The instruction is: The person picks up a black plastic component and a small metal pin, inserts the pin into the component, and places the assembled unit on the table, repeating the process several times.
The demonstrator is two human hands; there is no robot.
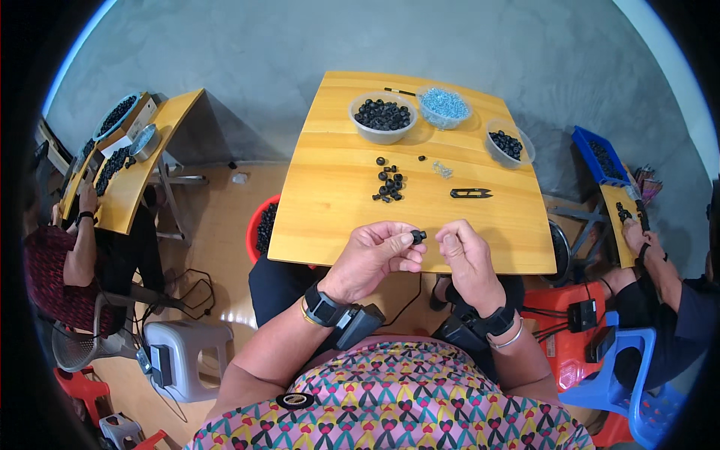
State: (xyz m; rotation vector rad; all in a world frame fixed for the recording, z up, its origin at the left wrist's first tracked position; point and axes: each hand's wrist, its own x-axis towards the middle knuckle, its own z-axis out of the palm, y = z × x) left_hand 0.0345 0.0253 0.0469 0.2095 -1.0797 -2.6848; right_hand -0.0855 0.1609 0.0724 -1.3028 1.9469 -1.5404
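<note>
I am watching the left hand (369, 257) just below the frame's centre, where it is pinching a small black piece (418, 237) between thumb and fingers; the right hand (474, 264), immediately to its right, is holding thumb and forefinger close together, though I cannot tell whether something tiny is sitting between them; for good handling I would be keeping the left pinch light and steady, leaving the piece's exposed end facing the right fingertips, and working over the table (315, 238) rather than its near edge, since so small a part could easily be slipping away; the piece is protruding rightward from the tip of the left thumb, with a gap separating it from the right hand; beyond, around the centre, loose black pieces (398, 178) are lying in a cluster, pale little pieces (442, 170) are lying to their right, and black snips (470, 193) are resting nearer; farthest, toward the upper centre and right, three bowls (382, 137) are holding black and blue pieces.
</note>
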